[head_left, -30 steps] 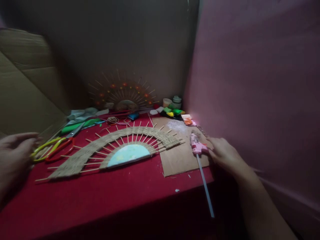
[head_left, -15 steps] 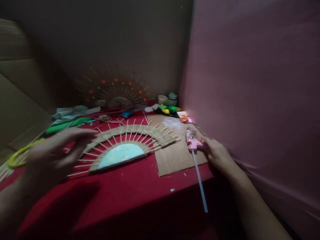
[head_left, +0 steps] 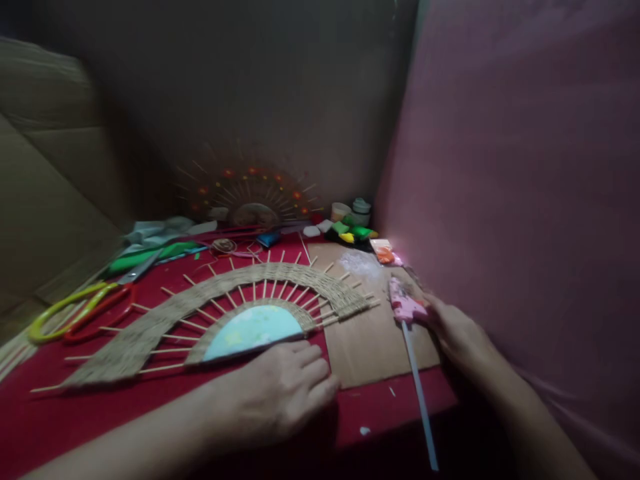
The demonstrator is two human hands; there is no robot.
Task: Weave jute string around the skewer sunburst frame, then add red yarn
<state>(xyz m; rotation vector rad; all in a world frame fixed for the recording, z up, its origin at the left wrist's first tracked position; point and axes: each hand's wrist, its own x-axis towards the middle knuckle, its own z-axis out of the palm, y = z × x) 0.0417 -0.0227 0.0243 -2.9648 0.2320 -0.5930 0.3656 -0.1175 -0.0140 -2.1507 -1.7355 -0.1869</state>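
Note:
My right hand (head_left: pixel 457 333) is closed around the handle of a pink hot glue gun (head_left: pixel 406 308), at the right over a cardboard sheet (head_left: pixel 377 350). A long pale glue stick (head_left: pixel 421 397) juts from its back end toward me. My left hand (head_left: pixel 287 387) rests low at the table's front, fingers curled under; what they hold, if anything, is hidden. Just beyond it lies a half-round woven fan-shaped piece (head_left: pixel 173 312) with thin sticks radiating through its straw band. A light blue half-circle (head_left: pixel 255 330) fills its centre, close to my left knuckles.
Scissors (head_left: pixel 100 307) with yellow and red handles lie at the left beside green material (head_left: pixel 150 259). A similar fan with orange flowers (head_left: pixel 253 190) leans at the back wall. Small coloured packets (head_left: pixel 363 233), a cup (head_left: pixel 341 212) and a jar (head_left: pixel 361 210) stand behind. Pink cloth (head_left: pixel 510 200) hangs right.
My left hand has come down and across to the right, from above the fan's left side to its front edge, uncovering the scissors. The right hand still grips the glue gun; the view has shifted slightly.

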